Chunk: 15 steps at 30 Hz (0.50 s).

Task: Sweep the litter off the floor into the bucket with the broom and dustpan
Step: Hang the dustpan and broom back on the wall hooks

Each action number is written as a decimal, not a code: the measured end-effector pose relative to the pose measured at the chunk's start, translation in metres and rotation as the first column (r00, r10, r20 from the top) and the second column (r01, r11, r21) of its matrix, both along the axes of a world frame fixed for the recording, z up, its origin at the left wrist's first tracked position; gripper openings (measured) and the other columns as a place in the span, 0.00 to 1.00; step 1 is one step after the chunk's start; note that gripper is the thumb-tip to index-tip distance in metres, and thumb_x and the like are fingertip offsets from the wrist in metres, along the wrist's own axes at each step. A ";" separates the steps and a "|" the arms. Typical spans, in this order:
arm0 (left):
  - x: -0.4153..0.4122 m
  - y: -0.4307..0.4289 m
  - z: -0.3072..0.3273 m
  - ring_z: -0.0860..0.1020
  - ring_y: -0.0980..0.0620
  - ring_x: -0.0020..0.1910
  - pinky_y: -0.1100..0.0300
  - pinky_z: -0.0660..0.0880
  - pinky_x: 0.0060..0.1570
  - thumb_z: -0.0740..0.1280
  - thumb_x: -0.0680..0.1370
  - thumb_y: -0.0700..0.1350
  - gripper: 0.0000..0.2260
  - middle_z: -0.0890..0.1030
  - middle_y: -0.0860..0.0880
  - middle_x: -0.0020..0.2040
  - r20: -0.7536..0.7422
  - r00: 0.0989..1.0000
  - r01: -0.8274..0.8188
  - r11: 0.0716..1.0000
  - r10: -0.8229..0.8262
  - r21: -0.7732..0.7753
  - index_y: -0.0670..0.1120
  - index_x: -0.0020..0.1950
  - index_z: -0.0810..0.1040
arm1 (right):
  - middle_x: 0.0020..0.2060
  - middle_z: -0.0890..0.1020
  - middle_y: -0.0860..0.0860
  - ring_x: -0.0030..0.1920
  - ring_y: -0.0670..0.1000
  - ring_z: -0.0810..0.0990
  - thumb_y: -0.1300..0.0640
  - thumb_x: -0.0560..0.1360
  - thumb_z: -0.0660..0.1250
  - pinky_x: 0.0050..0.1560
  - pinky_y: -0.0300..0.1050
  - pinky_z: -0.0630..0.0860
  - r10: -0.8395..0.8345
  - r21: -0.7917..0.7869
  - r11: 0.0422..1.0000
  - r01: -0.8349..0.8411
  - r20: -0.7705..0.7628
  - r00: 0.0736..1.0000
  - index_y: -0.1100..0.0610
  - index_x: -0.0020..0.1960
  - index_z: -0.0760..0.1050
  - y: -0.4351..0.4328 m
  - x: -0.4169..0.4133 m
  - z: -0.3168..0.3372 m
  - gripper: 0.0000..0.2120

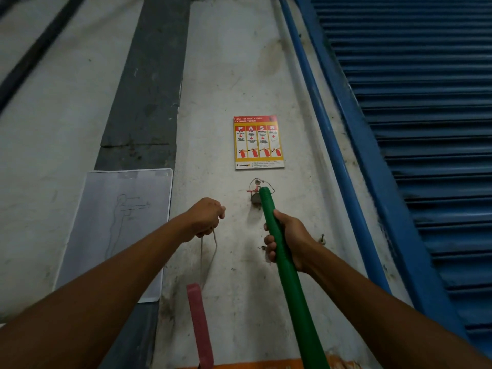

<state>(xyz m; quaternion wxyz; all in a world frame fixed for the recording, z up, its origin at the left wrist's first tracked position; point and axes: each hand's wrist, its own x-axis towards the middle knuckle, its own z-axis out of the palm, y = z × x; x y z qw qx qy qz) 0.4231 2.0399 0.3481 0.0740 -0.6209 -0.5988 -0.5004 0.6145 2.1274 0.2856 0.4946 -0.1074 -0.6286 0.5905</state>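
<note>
The person is standing right up against a pale, scuffed wall (pixel 234 62), and the fire extinguisher poster (pixel 258 141) stuck on it is the easiest thing to go by. Both arms reach toward the wall below that poster.

The right hand (pixel 287 241) is wrapped tight round a green broom handle (pixel 290 288), fingers on 1 side and thumb up along the other, gripping a bit below the top end. Only the shaft shows. It runs from the bottom edge of the frame up and slightly left, and its top end sits just under the poster, right at a small wire hook (pixel 257 182) on the wall. Can't tell if the tip actually touches the hook or is just in front of it.

The left hand (pixel 206 217) is below and left of the poster, fingers curled in, pinching the top of a thin cord loop (pixel 210 251). The loop hangs down from the hand to a pink handle (pixel 199 326), which carries on out of the bottom of the frame. What's on the end of it I can't tell, it's cut off.

Other stuff: 1 laminated sheet (pixel 117 235) with a faint line drawing of a figure, well left of and below the poster, overlapping a dark grey vertical strip (pixel 149 89). Right of the poster there's a blue pipe (pixel 323 129), then a blue roller shutter (pixel 426 129). There's also a bit of something orange (pixel 253 366) at the very bottom edge, straight below the poster, too cropped to identify.
</note>
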 end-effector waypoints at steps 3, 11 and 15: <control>-0.001 0.000 0.001 0.64 0.56 0.19 0.62 0.59 0.24 0.58 0.85 0.40 0.11 0.69 0.44 0.31 0.007 1.000 0.007 1.000 -0.007 -0.002 0.40 0.45 0.74 | 0.26 0.72 0.51 0.24 0.48 0.69 0.43 0.83 0.54 0.27 0.41 0.69 -0.058 -0.040 0.998 0.058 0.001 0.998 0.58 0.47 0.70 0.002 -0.005 0.005 0.19; 0.002 0.001 0.009 0.67 0.53 0.26 0.62 0.62 0.25 0.57 0.85 0.35 0.11 0.72 0.46 0.35 -0.042 0.999 -0.001 0.996 0.005 0.087 0.41 0.44 0.74 | 0.25 0.72 0.51 0.25 0.49 0.70 0.44 0.83 0.54 0.27 0.40 0.71 -0.197 -0.061 0.978 0.200 0.051 0.979 0.58 0.46 0.69 0.000 -0.009 0.013 0.18; 0.015 0.005 0.011 0.66 0.53 0.27 0.63 0.62 0.25 0.57 0.85 0.36 0.10 0.72 0.48 0.35 -0.054 0.998 0.032 0.996 -0.027 0.087 0.39 0.47 0.74 | 0.29 0.73 0.52 0.27 0.49 0.70 0.45 0.84 0.55 0.28 0.41 0.71 -0.321 -0.006 0.947 0.322 0.070 0.945 0.59 0.48 0.69 0.002 0.001 0.020 0.17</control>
